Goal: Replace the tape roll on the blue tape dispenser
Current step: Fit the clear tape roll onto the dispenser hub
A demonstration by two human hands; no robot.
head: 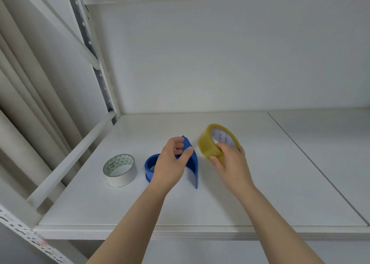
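Note:
The blue tape dispenser (193, 163) lies on the white shelf (260, 183), its round hub at the left and its curved blade arm rising to the right. My left hand (172, 163) rests over it, thumb and fingers pinching the upper part of the arm. The hub holds no roll that I can see. My right hand (230, 159) holds a yellowish clear tape roll (210, 143) tilted in the air just right of the dispenser, fingers around its lower rim. A white roll (120, 170) with a green triangle pattern inside stands on the shelf to the left.
The shelf's back wall (220, 63) stands close behind. A white metal upright (104, 79) and a diagonal rail (76, 155) bound the left side. A seam (312, 159) splits the shelf board at the right. The shelf's front edge (200, 231) runs across below my forearms.

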